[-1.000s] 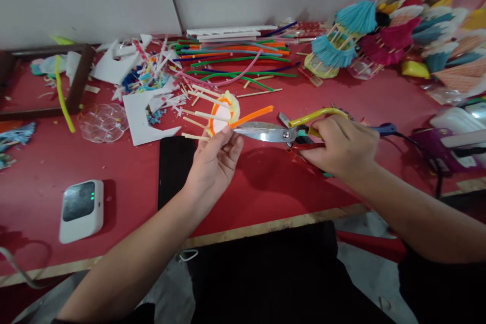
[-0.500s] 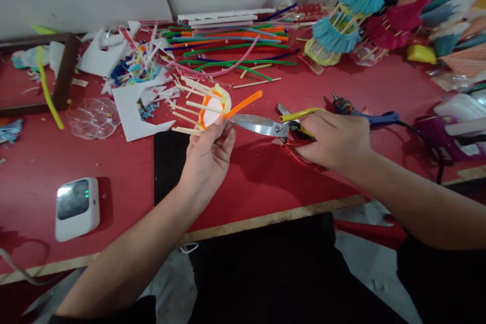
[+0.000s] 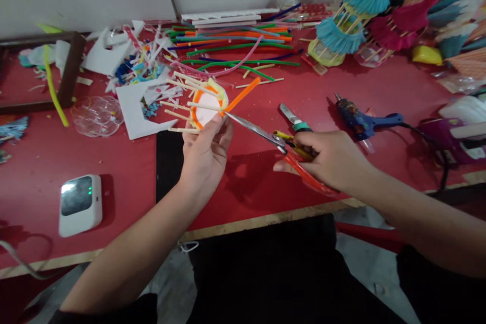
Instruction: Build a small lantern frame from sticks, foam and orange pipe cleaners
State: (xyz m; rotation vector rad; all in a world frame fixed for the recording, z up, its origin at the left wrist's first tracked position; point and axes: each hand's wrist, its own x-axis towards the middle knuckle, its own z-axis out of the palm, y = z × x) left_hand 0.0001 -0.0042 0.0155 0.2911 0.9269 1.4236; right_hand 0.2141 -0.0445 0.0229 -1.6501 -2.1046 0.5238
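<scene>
My left hand (image 3: 208, 154) pinches a small craft frame (image 3: 207, 111) with a white round base, several wooden sticks and an orange and yellow fuzzy rim. From its right side an orange pipe cleaner end (image 3: 245, 93) sticks out. My right hand (image 3: 322, 154) grips scissors (image 3: 261, 134) with red and yellow handles. The tips of the blades touch the rim where the orange end leaves it; whether they are closed around it I cannot tell. Just beyond my right hand lies a utility knife (image 3: 293, 117) on the red table.
Coloured pipe cleaners (image 3: 235, 45) lie at the back, beside foam scraps (image 3: 132, 106). A blue glue gun (image 3: 364, 119) with a cable rests at right. Finished turquoise models (image 3: 339, 35) stand behind it. A black phone-like slab (image 3: 167, 162) and a white device (image 3: 80, 205) lie at left.
The scissors have turned, with their handles lower and blades now seen edge-on. The craft frame has tilted slightly, and the orange end points more steeply upward. The utility knife has come into fuller view.
</scene>
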